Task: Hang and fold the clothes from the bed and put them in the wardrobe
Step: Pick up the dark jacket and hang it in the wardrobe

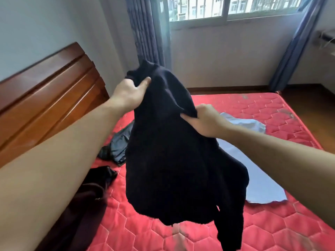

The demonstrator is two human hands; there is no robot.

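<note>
A dark navy fleece jacket [168, 160] hangs in the air above the red quilted mattress [272, 113]. My left hand [128, 91] grips its top near the collar. My right hand [204, 120] pinches a fold at the shoulder, lower and to the right. One sleeve dangles at the lower right. A light blue garment [253, 176] lies flat on the mattress behind the jacket. A grey-black garment [117, 144] is crumpled near the headboard. A dark brown garment [90, 192] lies at the mattress's near left edge, partly behind my left forearm.
A wooden headboard [47, 91] stands on the left. Dark blue curtains [146, 33] frame a window [226, 8] on the far wall. Wooden floor [311, 109] shows past the mattress's far right corner.
</note>
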